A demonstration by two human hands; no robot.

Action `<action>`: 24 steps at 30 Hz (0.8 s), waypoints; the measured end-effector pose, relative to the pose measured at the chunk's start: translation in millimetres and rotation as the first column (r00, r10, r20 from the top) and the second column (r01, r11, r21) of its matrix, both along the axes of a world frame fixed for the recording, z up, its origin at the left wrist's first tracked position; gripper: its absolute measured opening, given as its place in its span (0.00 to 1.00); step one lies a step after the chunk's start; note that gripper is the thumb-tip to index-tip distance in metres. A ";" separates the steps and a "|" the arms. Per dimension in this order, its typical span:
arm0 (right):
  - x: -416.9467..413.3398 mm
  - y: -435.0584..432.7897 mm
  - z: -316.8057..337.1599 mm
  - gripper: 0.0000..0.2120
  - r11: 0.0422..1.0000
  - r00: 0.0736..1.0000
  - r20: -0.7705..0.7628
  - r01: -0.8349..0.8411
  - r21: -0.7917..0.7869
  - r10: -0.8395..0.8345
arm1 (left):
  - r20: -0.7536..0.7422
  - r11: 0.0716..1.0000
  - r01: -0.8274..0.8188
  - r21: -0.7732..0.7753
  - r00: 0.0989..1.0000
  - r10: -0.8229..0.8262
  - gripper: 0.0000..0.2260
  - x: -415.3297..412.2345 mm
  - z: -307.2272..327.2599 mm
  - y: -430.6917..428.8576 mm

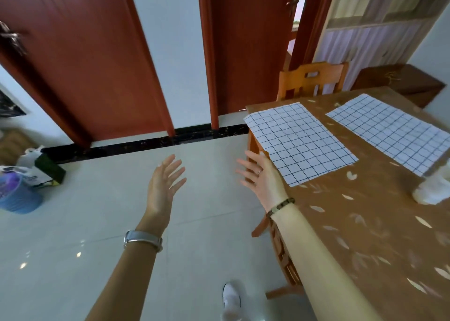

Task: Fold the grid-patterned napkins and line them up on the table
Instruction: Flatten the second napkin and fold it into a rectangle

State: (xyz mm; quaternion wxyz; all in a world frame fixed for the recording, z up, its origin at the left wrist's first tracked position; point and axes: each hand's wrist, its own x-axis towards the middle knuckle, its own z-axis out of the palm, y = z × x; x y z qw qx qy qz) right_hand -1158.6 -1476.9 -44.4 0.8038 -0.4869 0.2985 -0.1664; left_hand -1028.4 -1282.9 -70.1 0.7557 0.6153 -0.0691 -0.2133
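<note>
Two napkins: near napkin [300,143] at 2 o'clock, far napkin [392,133] at 3 o'clock; both flat, unfolded on table [365,223]. Left hand [162,186] and right hand [261,177] spread, empty; folding and lining-up all remain.

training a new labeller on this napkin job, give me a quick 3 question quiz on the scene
1. Short answer: are the near napkin and the far napkin folded or flat?
2. True or false: the left hand grips a napkin.
3. Pick one. The right hand is:
A) resting on the far napkin
B) open at the edge of the table, by the near napkin's corner
C) gripping the chair

Key
1. Flat; neither is folded yet.
2. False; it is open over the floor, holding nothing.
3. B
</note>
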 end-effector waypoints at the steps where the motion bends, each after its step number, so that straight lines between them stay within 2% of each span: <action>1: 10.2 -6.1 0.7 0.14 1.000 1.000 -0.002 -0.003 0.001 0.003 | 0.000 1.000 -0.006 0.004 1.000 0.006 0.20 8.5 0.6 -5.2; 10: 84.1 -60.6 1.4 0.15 1.000 1.000 0.005 0.003 0.018 -0.003 | 0.011 0.999 -0.023 0.026 1.000 0.022 0.20 76.6 4.8 -58.1; 24: 139.2 -105.2 -17.6 0.15 0.997 0.995 -0.068 0.071 0.023 -0.069 | -0.050 0.996 0.085 -0.013 0.995 -0.086 0.21 155.7 -17.9 -127.7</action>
